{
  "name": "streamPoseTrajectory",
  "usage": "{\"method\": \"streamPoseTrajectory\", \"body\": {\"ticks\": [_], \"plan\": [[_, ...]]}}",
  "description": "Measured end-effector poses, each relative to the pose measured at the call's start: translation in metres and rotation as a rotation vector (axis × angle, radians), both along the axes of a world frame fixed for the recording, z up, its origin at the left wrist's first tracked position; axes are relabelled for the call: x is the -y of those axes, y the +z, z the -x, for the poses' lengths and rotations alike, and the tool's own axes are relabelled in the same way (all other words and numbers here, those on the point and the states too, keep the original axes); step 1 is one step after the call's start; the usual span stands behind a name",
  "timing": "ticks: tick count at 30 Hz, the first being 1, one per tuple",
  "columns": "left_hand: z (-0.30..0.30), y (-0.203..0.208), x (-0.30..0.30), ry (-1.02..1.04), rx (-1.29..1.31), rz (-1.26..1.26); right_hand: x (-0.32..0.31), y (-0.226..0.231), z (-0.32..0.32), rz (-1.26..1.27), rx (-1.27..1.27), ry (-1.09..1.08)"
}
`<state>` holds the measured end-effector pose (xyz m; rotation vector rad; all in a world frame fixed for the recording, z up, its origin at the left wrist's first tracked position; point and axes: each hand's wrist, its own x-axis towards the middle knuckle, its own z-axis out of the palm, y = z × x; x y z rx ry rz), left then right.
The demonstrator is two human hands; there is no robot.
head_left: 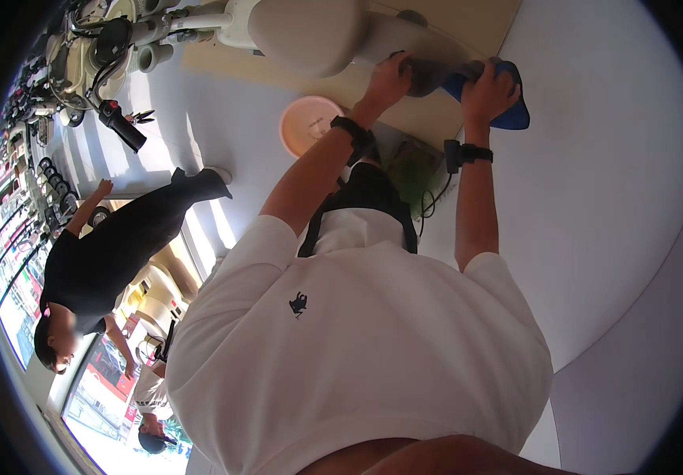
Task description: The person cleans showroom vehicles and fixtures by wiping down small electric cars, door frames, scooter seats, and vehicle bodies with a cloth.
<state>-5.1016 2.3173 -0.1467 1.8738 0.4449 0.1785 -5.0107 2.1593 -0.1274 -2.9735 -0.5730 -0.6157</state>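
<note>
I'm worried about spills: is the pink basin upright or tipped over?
Upright: the pink basin shows its open round mouth to the camera above. Whether it holds anything, I cannot tell.

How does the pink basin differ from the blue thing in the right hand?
Colour: the basin is pale pink, while the blue thing is much darker. Shape: the basin looks round, the blue thing irregular. State: the right hand holds the blue thing; neither hand holds the basin.

Basin (285, 127): on the floor (238, 127), left of the person's left hand (391, 81). Scooter seat (306, 36): beyond it. Handlebar (123, 129): farther left.
</note>
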Motion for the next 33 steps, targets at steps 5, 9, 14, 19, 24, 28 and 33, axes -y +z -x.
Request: {"method": "streamPoseTrajectory", "body": {"ticks": [5, 9, 14, 19, 24, 28, 33], "plan": [[0.021, -0.006, -0.07, 0.364, 0.04, -0.321, -0.078, -0.022, 0.008, -0.397, -0.485, 0.309], [0.047, -0.017, -0.106, 0.41, -0.062, -0.477, -0.153, -0.038, 0.048, -0.49, -0.569, 0.506], [0.095, -0.042, -0.098, 0.382, -0.22, -0.275, -0.181, -0.022, 0.098, -0.185, -0.526, 0.76], [0.099, -0.038, -0.097, 0.305, -0.239, -0.402, -0.178, -0.035, 0.066, -0.048, -0.545, 0.933], [0.053, -0.028, -0.115, 0.299, -0.2, -0.376, -0.222, -0.043, -0.003, -0.156, -0.407, 0.81], [0.045, -0.017, -0.115, 0.35, -0.35, -0.465, -0.247, -0.039, -0.01, -0.018, -0.485, 0.589], [0.075, -0.018, -0.103, 0.341, -0.388, -0.409, -0.257, -0.043, 0.021, -0.1, -0.418, 0.751]]}}
